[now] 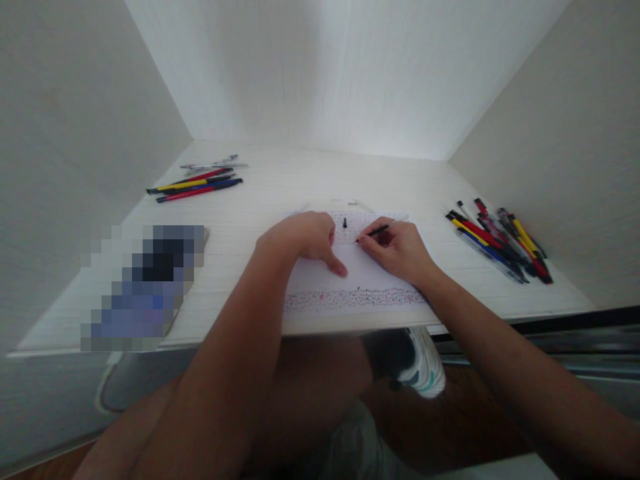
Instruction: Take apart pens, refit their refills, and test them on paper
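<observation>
A sheet of paper [315,283] lies on the white desk, with rows of small marks near its top and a band of black and reddish marks along its bottom. My right hand [397,247] grips a pen [379,230] with a black grip, its tip at the upper rows. On the left part of the sheet rests my left hand [307,237], thumb stretched out and apart from the bent fingers, with nothing held. Between both hands, a small black pen cap [345,223] lies on the paper's upper part.
Several pens and pencils [200,183] lie at the back left, and another pile of pens [500,240] lies at the right. A blurred-out phone-like object [155,287] is on the left, above a white cable [103,390]. White panels [320,73] enclose the desk.
</observation>
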A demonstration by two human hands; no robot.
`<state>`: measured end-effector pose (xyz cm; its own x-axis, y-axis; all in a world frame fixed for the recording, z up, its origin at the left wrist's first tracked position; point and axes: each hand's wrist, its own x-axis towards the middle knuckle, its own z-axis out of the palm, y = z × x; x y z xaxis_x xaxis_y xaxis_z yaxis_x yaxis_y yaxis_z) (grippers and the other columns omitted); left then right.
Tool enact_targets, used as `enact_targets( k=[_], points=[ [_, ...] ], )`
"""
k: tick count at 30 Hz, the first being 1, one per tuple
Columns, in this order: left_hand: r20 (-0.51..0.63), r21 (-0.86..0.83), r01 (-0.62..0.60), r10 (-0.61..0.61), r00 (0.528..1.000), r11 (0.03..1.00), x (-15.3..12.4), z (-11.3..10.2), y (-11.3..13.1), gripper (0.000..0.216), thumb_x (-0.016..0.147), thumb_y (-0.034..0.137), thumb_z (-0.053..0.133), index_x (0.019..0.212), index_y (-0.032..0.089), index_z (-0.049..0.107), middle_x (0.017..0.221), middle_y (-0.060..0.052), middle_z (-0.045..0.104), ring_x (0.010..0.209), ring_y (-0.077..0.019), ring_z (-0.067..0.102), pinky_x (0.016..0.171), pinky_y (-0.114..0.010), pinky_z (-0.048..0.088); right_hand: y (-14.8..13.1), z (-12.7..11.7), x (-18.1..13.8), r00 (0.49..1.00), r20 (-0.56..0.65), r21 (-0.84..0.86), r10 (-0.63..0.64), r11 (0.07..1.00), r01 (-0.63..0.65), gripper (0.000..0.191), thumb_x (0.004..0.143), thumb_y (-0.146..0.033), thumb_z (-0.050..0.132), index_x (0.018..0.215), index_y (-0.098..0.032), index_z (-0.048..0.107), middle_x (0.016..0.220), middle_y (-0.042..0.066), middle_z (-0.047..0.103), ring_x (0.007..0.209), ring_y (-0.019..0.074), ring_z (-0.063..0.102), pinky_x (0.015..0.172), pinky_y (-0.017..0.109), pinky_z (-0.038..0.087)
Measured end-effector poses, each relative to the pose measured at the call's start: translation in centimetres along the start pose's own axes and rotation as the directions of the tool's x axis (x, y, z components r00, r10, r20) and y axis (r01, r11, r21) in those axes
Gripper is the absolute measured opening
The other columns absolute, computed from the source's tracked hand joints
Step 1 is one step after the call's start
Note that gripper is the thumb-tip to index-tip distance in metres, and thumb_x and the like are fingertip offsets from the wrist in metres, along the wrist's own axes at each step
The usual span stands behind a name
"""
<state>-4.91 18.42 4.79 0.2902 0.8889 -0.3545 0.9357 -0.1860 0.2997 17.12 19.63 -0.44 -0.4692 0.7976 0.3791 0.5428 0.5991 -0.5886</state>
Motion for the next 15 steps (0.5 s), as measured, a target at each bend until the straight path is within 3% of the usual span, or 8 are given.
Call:
enact_targets(
  k=[15],
  points=[
    [0.0, -0.009, 0.01, -0.01, 1.0, 1.0, 0.06, 0.09, -0.02, 0.074, 0.046, 0.07, 0.081, 0.103, 0.023, 0.07, 0.101, -0.009, 0.069, 0.082, -0.0249, 0.061, 0.075, -0.035, 0.047, 0.21, 0.07, -0.1, 0.996, 0.012, 0.021, 0.085, 0.996, -0.085, 0.017, 0.087, -0.034, 0.066, 0.084, -0.017, 0.071, 0.077, 0.005, 0.07, 0.059, 0.0164, 0.058, 0.056, 0.031, 0.042]
  ],
)
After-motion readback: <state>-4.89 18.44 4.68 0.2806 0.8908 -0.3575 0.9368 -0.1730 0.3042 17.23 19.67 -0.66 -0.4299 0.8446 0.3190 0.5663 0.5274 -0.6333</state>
